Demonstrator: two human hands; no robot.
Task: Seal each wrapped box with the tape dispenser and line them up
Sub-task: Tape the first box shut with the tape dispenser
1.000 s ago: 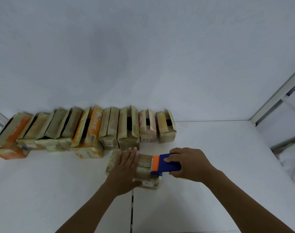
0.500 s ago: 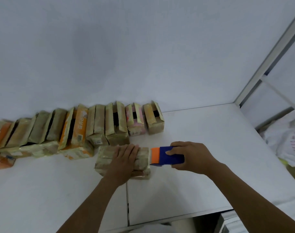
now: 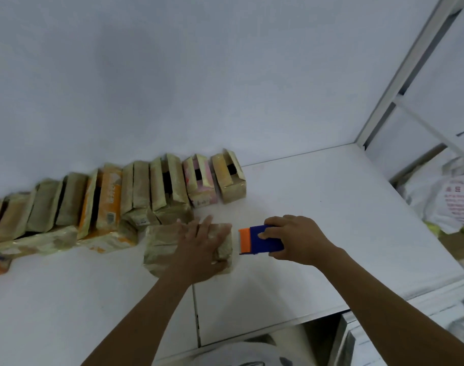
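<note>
- A row of tan, tape-wrapped cardboard boxes [image 3: 141, 188] runs along the white wall on the left. Several of them lean on their neighbours, and the orange-printed ones sit among them.
- One more tan wrapped box [image 3: 159, 241] lies flat on the white table [image 3: 331, 207] just in front of the row. Its far edge is close to the nearest standing boxes.
- The left hand [image 3: 199, 247] lies palm-down across this box with its fingers straight and spread, pressing rather than gripping.
- The blue tape dispenser with an orange blade end [image 3: 262, 240] sits just beside the box's right end. Whether tape joins the two across the narrow pale gap I cannot tell.
- The right hand [image 3: 296, 239] is wrapped round the dispenser's blue body, with the thumb on its near side.
- Further right, a white plastic bag [image 3: 442, 202] sits beyond the table edge, behind a pale metal frame [image 3: 400, 75].
- Risks, as I judge them:
  - If the strip is uncut, pulling the dispenser away could drag the box from under a hand that only presses it.
  - A shove forward could knock the leaning boxes over.
  - A loose tape tail may wrinkle or stick to the table, leaving the end poorly sealed.
</note>
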